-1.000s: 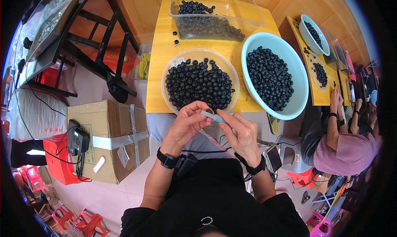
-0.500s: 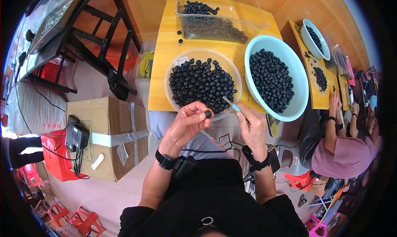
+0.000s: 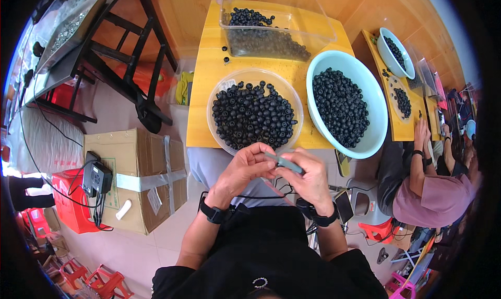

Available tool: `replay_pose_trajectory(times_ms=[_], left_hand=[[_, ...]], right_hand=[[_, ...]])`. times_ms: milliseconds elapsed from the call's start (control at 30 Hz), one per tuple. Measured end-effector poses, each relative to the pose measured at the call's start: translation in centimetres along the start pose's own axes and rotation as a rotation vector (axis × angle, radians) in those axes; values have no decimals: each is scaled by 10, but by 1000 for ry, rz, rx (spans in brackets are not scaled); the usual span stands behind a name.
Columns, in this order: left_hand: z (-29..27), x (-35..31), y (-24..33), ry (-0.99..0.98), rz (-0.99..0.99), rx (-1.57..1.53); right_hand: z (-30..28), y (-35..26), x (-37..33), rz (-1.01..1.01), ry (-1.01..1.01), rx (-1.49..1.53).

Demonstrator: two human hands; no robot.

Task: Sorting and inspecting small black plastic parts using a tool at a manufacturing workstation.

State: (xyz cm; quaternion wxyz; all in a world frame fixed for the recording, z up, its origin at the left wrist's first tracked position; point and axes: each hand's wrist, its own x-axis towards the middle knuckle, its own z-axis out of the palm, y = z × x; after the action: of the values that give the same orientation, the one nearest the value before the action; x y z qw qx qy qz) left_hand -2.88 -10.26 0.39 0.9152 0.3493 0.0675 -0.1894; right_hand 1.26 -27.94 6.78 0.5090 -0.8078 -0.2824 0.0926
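Just off the table's front edge, both my hands are close together. My left hand point(image 3: 244, 169) is closed in a pinch at its fingertips; the black bead it held is now mostly hidden by fingers and blade. My right hand point(image 3: 310, 175) grips a small knife point(image 3: 290, 165) with a blue-grey handle, its flat blade lying across the left fingertips. Beyond them, a round clear tray point(image 3: 299, 98) holds many black beads point(image 3: 253, 114). On its right stands a light-blue basin point(image 3: 380, 111) filled with similar beads.
A clear plastic bin point(image 3: 323, 35) with beads stands at the table's point(image 3: 201, 101) back. A taped cardboard box point(image 3: 122, 142) sits at left, near a black metal frame point(image 3: 133, 64). At right, another person point(image 3: 430, 197) works beside a second table point(image 3: 402, 132).
My right hand has moved left and down, bringing the knife from above the tray to the left fingertips. The left hand has dropped slightly toward me, and the bead is no longer plainly seen.
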Motion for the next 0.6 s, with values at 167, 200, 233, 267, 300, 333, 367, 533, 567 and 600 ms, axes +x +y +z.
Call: replay_pose_trajectory(times_ms=[167,200,233,267,300,333,367,533,567,600], left_hand=[[-13,3,15,251,231,271],[-21,5,18,334,303,364],[-27,7,20,418,375,457],[-30,9,22,482,394,512],[-31,10,23,482,400,513],[-33,12,25,537,419,663],[-34,14,26,592,436,813],[-25,32,24,613,535,1262],[-25,35,23,611,549,1390],[-18,37,24,613,537,1449]], right_hand=[[-52,19,4,51,420,-243],[-58,17,9,69,512,-278],[-63,14,14,87,604,-313],[-67,18,14,79,607,-312],[-69,23,12,72,617,-362],[-70,28,10,67,627,-412],[-67,29,9,96,605,-437],[-55,39,5,122,582,-506],[-53,38,5,137,582,-547],[-54,39,6,137,587,-560]])
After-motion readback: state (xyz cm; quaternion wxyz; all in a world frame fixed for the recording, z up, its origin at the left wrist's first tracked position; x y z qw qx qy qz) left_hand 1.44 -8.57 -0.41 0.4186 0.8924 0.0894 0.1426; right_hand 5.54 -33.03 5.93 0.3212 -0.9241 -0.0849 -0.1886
